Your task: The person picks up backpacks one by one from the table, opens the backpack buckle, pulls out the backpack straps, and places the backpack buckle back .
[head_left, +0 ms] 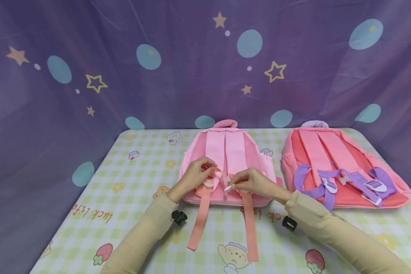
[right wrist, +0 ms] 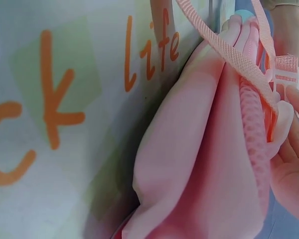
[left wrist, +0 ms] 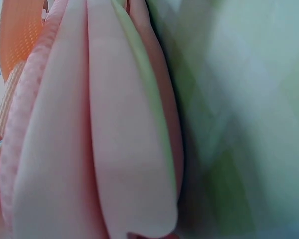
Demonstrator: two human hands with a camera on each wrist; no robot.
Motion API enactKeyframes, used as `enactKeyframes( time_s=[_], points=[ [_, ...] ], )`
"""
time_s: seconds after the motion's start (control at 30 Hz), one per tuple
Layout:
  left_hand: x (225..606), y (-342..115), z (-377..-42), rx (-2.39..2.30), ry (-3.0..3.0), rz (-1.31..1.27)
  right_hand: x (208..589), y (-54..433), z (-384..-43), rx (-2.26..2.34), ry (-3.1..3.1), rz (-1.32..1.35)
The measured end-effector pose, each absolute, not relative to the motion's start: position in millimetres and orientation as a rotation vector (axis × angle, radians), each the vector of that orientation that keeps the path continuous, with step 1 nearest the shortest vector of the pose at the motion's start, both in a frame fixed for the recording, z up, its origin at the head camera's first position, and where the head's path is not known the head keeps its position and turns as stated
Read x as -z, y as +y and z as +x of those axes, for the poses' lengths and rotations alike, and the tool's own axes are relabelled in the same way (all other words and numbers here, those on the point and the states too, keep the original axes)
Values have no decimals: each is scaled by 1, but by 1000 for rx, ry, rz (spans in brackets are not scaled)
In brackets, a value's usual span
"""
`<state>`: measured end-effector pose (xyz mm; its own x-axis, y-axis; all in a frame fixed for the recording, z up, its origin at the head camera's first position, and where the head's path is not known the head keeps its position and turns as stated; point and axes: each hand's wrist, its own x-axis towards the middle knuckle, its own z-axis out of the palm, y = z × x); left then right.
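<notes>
A pink backpack (head_left: 234, 144) lies with its shoulder straps facing up, handle at the far side. My left hand (head_left: 195, 175) is over its lower left part, thumb and fingers pinching peach webbing beside a white strap adjuster (head_left: 208, 183). Opposite it, my right hand (head_left: 253, 180) pinches a small white buckle piece (head_left: 229, 187) between thumb and fingertips. Two loose peach strap ends (head_left: 200, 222) hang toward the near side. In the right wrist view a pale buckle (right wrist: 285, 77) sits by the fingers. The left wrist view shows mostly the backpack's side (left wrist: 129, 114) and a peach strap (left wrist: 20, 37).
A second, coral-pink backpack (head_left: 328, 152) with purple straps (head_left: 356, 179) and white buckles lies to the right, close to the first. Both rest on a green-checked tablecloth (head_left: 140, 236) printed with cartoon figures. A purple curtain (head_left: 191, 95) with stars hangs behind the table.
</notes>
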<state>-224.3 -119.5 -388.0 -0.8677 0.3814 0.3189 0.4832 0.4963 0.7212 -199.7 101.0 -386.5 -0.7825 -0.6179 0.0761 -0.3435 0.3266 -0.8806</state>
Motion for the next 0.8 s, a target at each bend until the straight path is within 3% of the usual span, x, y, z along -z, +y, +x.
enactKeyframes(
  time_s=[0.8],
  points=[
    [393, -123, -223, 1360, -2611, -653, 389, 99, -198, 1353, 2421, -982]
  ],
)
